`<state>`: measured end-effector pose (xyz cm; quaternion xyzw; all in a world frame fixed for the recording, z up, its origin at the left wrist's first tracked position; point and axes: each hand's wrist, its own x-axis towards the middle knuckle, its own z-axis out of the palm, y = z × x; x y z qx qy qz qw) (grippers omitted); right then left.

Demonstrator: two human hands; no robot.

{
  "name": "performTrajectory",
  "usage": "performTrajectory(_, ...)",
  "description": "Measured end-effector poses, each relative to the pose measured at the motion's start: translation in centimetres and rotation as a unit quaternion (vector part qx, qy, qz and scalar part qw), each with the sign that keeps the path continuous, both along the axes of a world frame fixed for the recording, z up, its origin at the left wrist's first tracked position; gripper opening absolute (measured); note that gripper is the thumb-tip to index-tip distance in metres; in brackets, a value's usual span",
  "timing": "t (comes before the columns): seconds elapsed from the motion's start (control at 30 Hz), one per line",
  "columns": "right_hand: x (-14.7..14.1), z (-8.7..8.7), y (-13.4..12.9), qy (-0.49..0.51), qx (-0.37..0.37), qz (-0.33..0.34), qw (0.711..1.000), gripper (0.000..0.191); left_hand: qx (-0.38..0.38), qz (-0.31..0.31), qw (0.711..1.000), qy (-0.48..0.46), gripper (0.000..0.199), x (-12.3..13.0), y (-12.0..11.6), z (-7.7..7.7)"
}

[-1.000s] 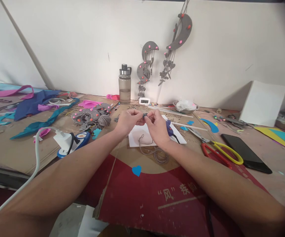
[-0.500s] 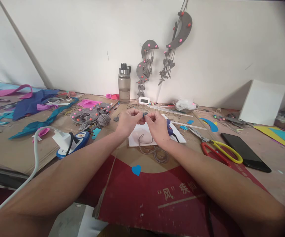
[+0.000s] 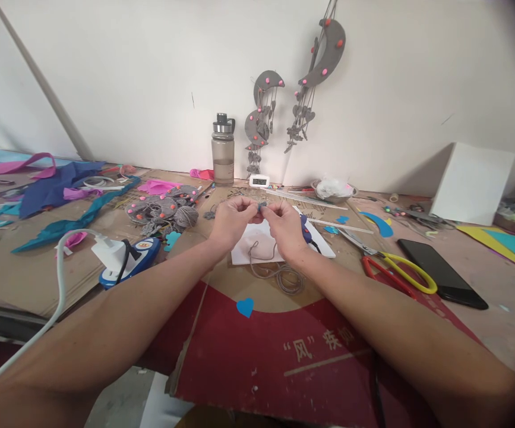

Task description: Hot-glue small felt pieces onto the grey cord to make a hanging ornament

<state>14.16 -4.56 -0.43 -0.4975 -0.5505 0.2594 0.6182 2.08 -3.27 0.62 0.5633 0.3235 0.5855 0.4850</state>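
Note:
My left hand (image 3: pixel 234 221) and my right hand (image 3: pixel 286 226) meet above a white board (image 3: pixel 241 252), fingertips pinched together on a small grey-blue piece (image 3: pixel 261 206). The fingers hide most of that piece. A thin grey cord (image 3: pixel 289 282) hangs below my right hand and lies coiled on the cardboard. Part of a dark blue tool (image 3: pixel 305 229) shows behind my right hand. Nearer to me, a blue heart (image 3: pixel 245 308) lies on the red part of the cardboard (image 3: pixel 221 356).
Scissors (image 3: pixel 391 267) and a black phone (image 3: pixel 442 273) lie at the right. At the left are a power strip (image 3: pixel 128 261) and grey yarn pieces (image 3: pixel 163 209). A bottle (image 3: pixel 223 151) stands by the wall, where grey moon ornaments (image 3: pixel 331 56) hang.
The view has shifted very slightly. Both hands keep their pinch on the small piece, with only a slight shift of the fingertips.

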Motion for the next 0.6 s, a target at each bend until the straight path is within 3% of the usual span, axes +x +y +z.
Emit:
performTrajectory(0.17,-0.1,-0.1,0.2,0.051,-0.008,0.014,0.999,0.023,0.000,-0.013,1.000,-0.008,0.013,-0.1,0.1,-0.2)
performTrajectory(0.3,-0.1,-0.1,0.0,0.090,-0.023,0.070,0.993,0.023,-0.021,-0.037,0.999,-0.021,0.012,-0.3,0.0,0.1)
performTrajectory(0.5,-0.2,-0.1,-0.1,0.111,-0.055,0.097,0.988,0.017,-0.101,-0.115,0.988,-0.030,0.018,-1.0,0.3,0.4)
performTrajectory(0.6,-0.2,-0.1,-0.2,0.130,-0.072,0.103,0.984,0.017,-0.140,-0.126,0.982,-0.021,0.023,-1.2,0.6,0.3)
